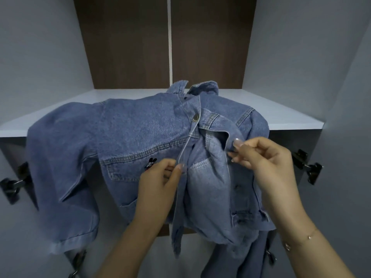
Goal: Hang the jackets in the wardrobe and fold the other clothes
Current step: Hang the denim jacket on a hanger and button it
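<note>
A blue denim jacket [140, 133] lies draped over the front edge of a pale wardrobe shelf [281, 109], collar toward the back, sleeves hanging down on both sides. Its top metal button [195, 116] is fastened; below it the front gapes. My left hand [158, 181] pinches the left front placket beside a small cartoon patch on the chest pocket. The right front edge is pinched between thumb and fingers of my right hand [263, 155], level with a buttonhole. No hanger shows.
The wardrobe has a dark wood back panel [130, 47] and grey side walls. Black door hinges sit at the left [12, 185] and right [307, 165]. More blue denim fabric [241, 261] hangs below the jacket at bottom right.
</note>
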A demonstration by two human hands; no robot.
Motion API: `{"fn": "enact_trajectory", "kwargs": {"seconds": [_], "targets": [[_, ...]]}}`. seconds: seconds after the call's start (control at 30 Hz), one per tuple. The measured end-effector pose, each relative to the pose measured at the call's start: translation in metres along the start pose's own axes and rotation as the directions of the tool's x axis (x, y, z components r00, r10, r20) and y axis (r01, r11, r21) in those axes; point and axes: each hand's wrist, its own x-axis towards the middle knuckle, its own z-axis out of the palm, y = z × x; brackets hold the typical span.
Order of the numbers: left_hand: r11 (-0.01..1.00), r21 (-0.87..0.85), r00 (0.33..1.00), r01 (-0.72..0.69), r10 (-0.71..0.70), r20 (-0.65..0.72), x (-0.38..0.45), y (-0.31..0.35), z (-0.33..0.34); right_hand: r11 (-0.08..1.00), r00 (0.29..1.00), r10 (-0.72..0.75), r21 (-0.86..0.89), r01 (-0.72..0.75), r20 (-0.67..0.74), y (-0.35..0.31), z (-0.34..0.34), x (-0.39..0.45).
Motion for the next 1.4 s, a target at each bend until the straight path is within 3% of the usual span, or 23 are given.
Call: {"fn": "enact_trajectory", "kwargs": {"seconds": [0.13,0.23,0.33,0.47,0.67,0.9,1.0,1.1,1.23,1.4], "targets": [[0.979,-0.200,0.998,0.044,-0.032,0.061,0.003,0.031,-0.017,0.997,0.995,-0.058,-0.052,0.062,0.076,-0.019,0.003,-0.012],[0.912,-0.403,0.991,0.081,-0.030,0.132,0.003,0.059,-0.018,0.991,0.983,-0.088,-0.086,0.103,0.163,-0.025,0.018,-0.023],[0.855,-0.498,0.980,0.142,-0.052,0.190,0.000,0.071,-0.016,0.972,0.970,-0.133,-0.165,0.168,0.203,-0.023,0.024,-0.032],[0.828,-0.528,0.980,0.191,-0.130,0.150,-0.002,0.072,-0.016,0.921,0.939,-0.272,-0.225,0.317,0.210,-0.017,0.020,-0.035],[0.846,-0.485,0.975,0.220,-0.174,0.139,0.000,0.071,-0.016,0.757,0.823,-0.499,-0.326,0.566,0.270,-0.004,0.015,-0.032],[0.747,-0.594,0.914,0.299,-0.044,0.404,0.000,0.061,-0.023,0.717,0.794,-0.545,-0.340,0.608,0.270,0.010,0.010,-0.027],[0.754,-0.601,0.914,0.267,-0.001,0.406,-0.001,0.054,-0.017,0.742,0.806,-0.530,-0.318,0.591,0.264,0.014,0.012,-0.029],[0.881,-0.473,0.977,0.026,0.078,0.200,0.002,0.049,-0.007,0.791,0.843,-0.465,-0.300,0.533,0.271,0.016,0.018,-0.033],[0.955,-0.133,0.963,-0.264,0.269,0.026,0.008,0.045,0.000,0.981,0.946,-0.148,-0.081,0.178,0.287,0.010,0.026,-0.039],[0.932,0.009,0.930,-0.363,0.363,-0.055,0.007,0.042,0.011,0.997,0.982,0.015,0.073,-0.029,0.189,0.007,0.034,-0.031]]}}
